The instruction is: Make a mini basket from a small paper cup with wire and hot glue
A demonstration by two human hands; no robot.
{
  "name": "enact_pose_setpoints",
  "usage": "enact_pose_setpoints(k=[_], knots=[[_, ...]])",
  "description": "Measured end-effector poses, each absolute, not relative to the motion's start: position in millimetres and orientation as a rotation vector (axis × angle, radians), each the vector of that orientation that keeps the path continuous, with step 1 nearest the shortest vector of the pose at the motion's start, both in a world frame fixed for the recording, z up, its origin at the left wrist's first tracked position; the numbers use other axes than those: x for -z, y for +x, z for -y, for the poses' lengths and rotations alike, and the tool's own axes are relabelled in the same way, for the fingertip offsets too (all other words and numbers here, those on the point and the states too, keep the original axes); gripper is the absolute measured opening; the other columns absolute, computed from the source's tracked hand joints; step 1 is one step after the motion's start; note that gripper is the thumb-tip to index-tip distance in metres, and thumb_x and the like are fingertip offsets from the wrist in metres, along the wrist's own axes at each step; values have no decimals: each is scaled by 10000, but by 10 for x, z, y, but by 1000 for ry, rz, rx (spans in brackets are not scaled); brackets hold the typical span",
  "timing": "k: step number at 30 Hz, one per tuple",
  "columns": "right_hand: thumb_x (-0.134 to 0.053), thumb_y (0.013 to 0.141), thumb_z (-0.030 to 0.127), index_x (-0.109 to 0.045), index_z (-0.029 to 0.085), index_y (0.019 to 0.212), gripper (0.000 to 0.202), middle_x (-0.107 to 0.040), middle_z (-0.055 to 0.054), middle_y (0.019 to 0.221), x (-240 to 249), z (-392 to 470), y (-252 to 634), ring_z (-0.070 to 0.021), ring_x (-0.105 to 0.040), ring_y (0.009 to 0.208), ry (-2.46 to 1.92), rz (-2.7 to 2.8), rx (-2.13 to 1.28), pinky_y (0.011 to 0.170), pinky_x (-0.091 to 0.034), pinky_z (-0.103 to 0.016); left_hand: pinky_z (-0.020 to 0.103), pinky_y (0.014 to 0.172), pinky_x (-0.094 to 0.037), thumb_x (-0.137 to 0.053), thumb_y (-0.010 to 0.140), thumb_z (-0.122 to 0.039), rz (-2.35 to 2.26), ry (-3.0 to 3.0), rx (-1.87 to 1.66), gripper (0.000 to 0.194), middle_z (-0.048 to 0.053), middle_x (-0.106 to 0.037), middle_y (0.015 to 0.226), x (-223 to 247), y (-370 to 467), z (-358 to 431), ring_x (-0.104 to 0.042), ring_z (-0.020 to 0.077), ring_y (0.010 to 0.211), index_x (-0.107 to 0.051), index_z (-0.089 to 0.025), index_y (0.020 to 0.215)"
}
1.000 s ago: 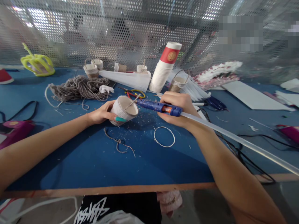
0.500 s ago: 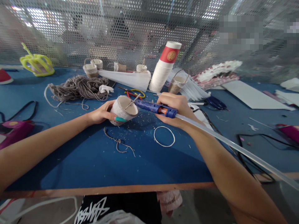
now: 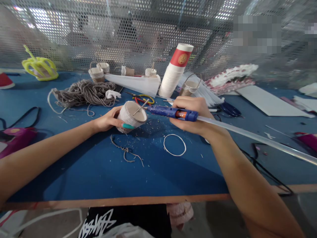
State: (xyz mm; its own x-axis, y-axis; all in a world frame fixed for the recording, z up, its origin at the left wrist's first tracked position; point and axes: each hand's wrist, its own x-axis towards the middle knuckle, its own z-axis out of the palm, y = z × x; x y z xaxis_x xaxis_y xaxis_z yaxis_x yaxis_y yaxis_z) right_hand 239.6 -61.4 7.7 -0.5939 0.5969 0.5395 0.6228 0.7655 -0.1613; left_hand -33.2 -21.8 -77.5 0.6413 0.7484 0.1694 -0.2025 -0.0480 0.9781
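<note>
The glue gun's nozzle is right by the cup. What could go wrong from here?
If the nozzle is hot, a slip of the glue gun could burn the left hand, bare around the cup.
The long glue stick juts far behind the right hand; a knock on it might swing the nozzle.
The tilted cup might turn, as only the left hand holds it.

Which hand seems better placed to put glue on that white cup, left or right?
Probably the right hand: it holds the blue glue gun, whose tip points toward the rim of the white cup. The left hand is occupied, holding the tilted cup from the side.
</note>
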Motion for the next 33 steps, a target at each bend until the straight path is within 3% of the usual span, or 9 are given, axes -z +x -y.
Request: enact_pose_setpoints(k=[11, 28, 33], knots=[[-573, 688, 162, -457, 193, 642, 129, -453, 25, 621, 33, 579, 2352, -97, -421, 554, -819, 2375, 47, 535, -327, -245, 271, 717, -488, -789, 491, -261, -514, 1402, -802, 618, 96, -694, 944, 755, -334, 222, -628, 206, 826, -607, -121, 1065], [-576, 660, 131, -432, 210, 618, 169, -452, 24, 598, -84, 607, 2422, -101, -417, 543, -907, 2381, 77, 522, -331, -262, 267, 737, -500, -778, 522, -286, -488, 1443, -795, 643, 95, -682, 987, 746, -322, 227, -621, 211, 863, -601, -138, 1123], [-552, 677, 170, -442, 206, 668, 116, -471, 12, 640, 65, 513, 2391, -105, -423, 557, -740, 2420, 123, 523, -337, -254, 262, 727, -501, -778, 514, -271, -485, 1428, -798, 657, 96, -687, 983, 738, -321, 229, -625, 211, 860, -595, -139, 1132]])
